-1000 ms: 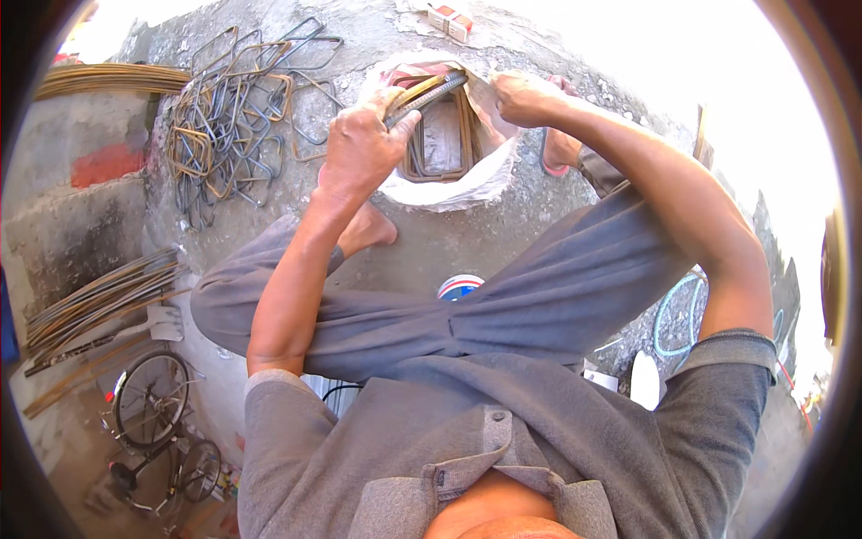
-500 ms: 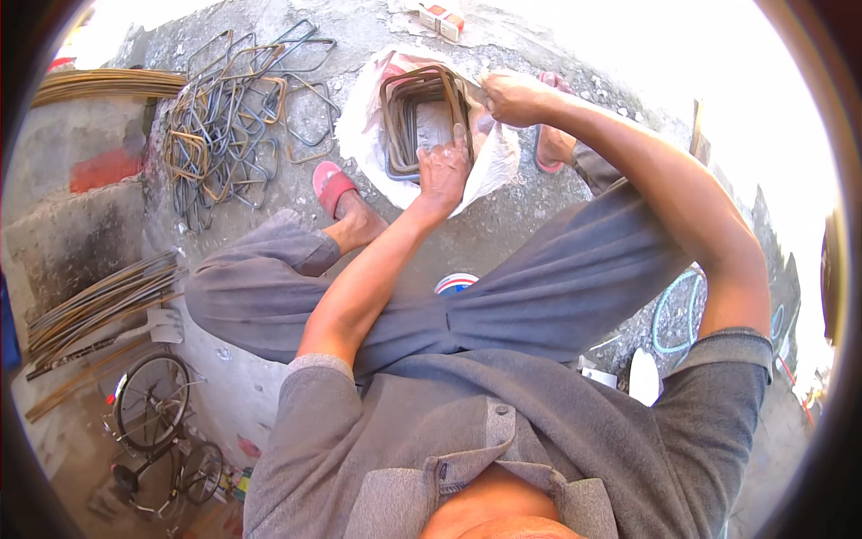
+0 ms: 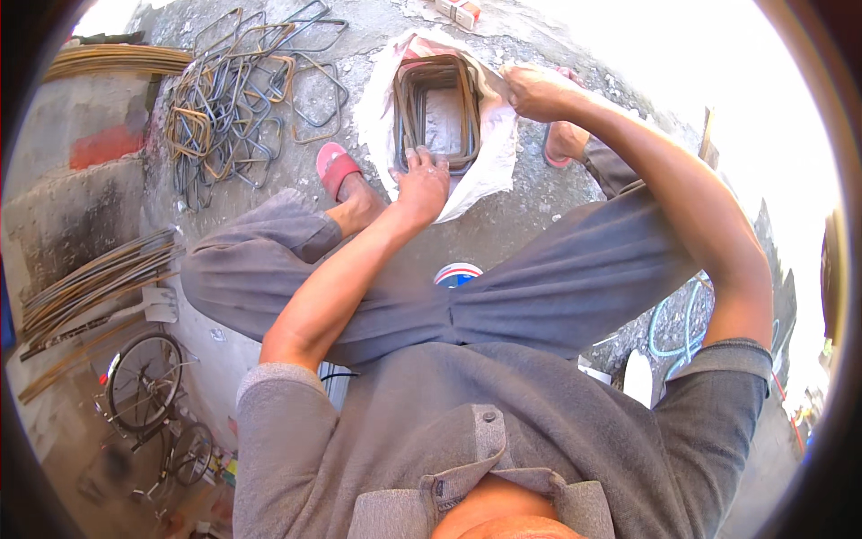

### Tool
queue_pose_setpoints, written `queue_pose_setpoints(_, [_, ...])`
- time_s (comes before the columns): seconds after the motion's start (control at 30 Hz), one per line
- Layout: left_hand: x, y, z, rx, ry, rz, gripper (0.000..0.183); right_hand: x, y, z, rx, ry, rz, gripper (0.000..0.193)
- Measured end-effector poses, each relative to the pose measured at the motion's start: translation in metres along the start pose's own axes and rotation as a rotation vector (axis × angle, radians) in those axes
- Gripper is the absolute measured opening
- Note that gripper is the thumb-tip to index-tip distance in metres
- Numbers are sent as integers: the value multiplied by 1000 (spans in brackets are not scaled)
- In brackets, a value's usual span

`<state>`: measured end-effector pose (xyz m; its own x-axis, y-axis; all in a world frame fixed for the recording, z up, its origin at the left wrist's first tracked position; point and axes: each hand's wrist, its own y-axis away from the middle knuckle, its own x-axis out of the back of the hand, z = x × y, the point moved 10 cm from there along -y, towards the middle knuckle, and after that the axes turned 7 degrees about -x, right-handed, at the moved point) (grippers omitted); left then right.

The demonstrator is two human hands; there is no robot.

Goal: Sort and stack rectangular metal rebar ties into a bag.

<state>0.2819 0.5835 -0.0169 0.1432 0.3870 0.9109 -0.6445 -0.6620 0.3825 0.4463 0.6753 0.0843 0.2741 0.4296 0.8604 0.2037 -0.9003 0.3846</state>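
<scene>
A white woven sack [image 3: 489, 184] stands with its mouth spread on the ground between my feet. Inside it sits a neat stack of rectangular bent steel-bar stirrups [image 3: 469, 112], rusty brown and grey. My left hand [image 3: 422, 186] lies at the near left corner of the stack, fingers stretched out and touching the lowest edge of the stirrups. On the far right side, my right hand [image 3: 537, 92] is closed in a pinch on the sack's rim. To the left, a tangled heap of loose stirrups [image 3: 229, 108] lies on the rough ground.
Bundles of long steel bars [image 3: 108, 278] and a shovel [image 3: 160, 304] lie at the left. A bicycle [image 3: 146, 382] stands at lower left. A blue hose [image 3: 678, 323] lies right of my leg. A small red-and-white box [image 3: 458, 13] is beyond the sack.
My left hand has moved from the near right part of the stack to its near left corner. The right hand keeps hold of the sack's rim. The view has shifted slightly.
</scene>
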Motion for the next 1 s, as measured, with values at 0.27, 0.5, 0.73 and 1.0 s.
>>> queue_pose_setpoints(0.27, [30,-7,-13,-302,260,-600,54,-28,-21,43,-122,31,-97,42])
queue_pose_setpoints(0.5, [122,-65,-270,457,838,309,46,-4,-4,23,50,91,59,20])
queue_pose_setpoints(0.73, [-38,-22,-430,763,326,-87,55,10,-6,-17,-119,98,-250,26])
queue_pose_setpoints(1.0, [-35,-62,-488,908,228,59,89,15,-23,-29,-139,135,-355,12])
